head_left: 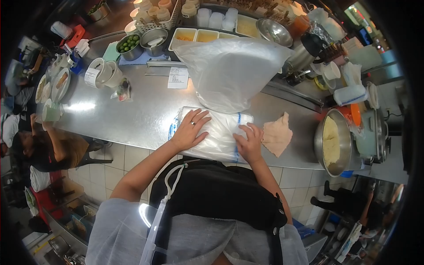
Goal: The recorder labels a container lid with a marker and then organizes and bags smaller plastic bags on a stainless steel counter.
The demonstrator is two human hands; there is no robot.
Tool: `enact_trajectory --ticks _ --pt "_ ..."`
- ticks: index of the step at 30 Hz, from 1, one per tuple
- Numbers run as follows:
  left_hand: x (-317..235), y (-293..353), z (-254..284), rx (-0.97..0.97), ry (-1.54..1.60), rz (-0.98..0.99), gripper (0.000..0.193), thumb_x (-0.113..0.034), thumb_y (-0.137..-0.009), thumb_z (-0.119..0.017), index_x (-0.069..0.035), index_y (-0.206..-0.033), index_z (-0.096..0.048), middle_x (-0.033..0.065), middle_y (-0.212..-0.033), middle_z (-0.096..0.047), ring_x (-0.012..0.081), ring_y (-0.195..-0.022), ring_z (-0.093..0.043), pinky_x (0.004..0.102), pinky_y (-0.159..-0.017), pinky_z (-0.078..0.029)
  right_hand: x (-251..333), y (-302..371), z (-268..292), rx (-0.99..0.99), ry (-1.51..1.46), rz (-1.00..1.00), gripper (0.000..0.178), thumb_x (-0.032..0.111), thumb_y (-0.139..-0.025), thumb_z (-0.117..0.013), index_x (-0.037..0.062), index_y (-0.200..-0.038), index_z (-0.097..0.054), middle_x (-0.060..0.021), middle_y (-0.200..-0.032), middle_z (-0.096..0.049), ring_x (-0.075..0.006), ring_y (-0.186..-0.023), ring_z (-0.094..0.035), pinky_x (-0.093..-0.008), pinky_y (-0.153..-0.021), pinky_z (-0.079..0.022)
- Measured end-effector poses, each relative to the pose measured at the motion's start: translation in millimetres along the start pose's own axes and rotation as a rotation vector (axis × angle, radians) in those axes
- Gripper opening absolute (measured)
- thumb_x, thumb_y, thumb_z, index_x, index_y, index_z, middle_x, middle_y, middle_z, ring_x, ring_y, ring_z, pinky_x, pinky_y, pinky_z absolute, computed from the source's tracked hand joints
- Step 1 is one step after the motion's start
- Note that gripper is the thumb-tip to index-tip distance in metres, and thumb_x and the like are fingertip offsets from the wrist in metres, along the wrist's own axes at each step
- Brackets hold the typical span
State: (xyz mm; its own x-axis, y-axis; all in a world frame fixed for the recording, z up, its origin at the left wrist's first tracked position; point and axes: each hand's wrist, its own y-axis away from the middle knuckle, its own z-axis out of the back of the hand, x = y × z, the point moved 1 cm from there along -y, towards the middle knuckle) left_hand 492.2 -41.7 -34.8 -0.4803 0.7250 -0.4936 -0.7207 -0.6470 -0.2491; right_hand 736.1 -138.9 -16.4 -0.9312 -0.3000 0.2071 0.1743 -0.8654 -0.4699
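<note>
Your left hand [193, 131] lies flat, gripping nothing, on the left of the plastic stack [220, 138], which a hard tug could slip off the bench [137, 115]; the puffed bag [234, 75] beyond it might topple if nudged. Your right hand [249, 143] curls at the stack's right, pinching or not I cannot tell; sweeping rightward could drag the cloth [277, 134].

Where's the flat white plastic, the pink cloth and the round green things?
Flat white plastic [221, 138]: head view, its bare middle.
Pink cloth [277, 135]: head view, its middle.
Round green things [129, 43]: head view, middle of the pile.
</note>
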Motion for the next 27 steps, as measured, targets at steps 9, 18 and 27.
enact_trajectory --ticks 9,18,27 --pt "-31 -52 38 0.285 0.238 0.025 0.013 -0.015 -0.075 -0.069 -0.015 -0.081 -0.058 -0.0045 -0.077 -0.062 0.0146 -0.092 -0.060 0.0535 -0.110 -0.016 19 -27 44 0.119 -1.117 -0.817 0.012 0.005 -0.078 -0.072 0.0034 -0.082 -0.061 -0.0072 -0.099 -0.060 -0.0179 -0.087 -0.058 -0.0276 -0.073 -0.046" --pt "-16 -57 68 0.121 0.636 0.146 0.013 -0.019 -0.075 -0.072 -0.007 -0.075 -0.069 0.0065 -0.071 -0.068 0.0200 -0.068 -0.066 0.0292 -0.072 -0.048 -2 -37 55 0.002 -1.133 -0.856 0.008 0.008 -0.084 -0.068 0.0034 -0.084 -0.061 0.0028 -0.074 -0.058 -0.0044 -0.065 -0.049 -0.0200 -0.058 -0.039" --pt "-67 -70 60 -0.039 0.707 0.023 0.029 -0.019 -0.076 -0.074 -0.009 -0.103 -0.067 0.0072 -0.093 -0.068 0.0233 -0.091 -0.061 0.0340 -0.085 -0.044 25 -57 64 0.065 -1.110 -0.732 0.015 0.015 -0.090 -0.063 0.0035 -0.080 -0.059 0.0022 -0.065 -0.057 -0.0041 -0.057 -0.050 -0.0198 -0.051 -0.036"
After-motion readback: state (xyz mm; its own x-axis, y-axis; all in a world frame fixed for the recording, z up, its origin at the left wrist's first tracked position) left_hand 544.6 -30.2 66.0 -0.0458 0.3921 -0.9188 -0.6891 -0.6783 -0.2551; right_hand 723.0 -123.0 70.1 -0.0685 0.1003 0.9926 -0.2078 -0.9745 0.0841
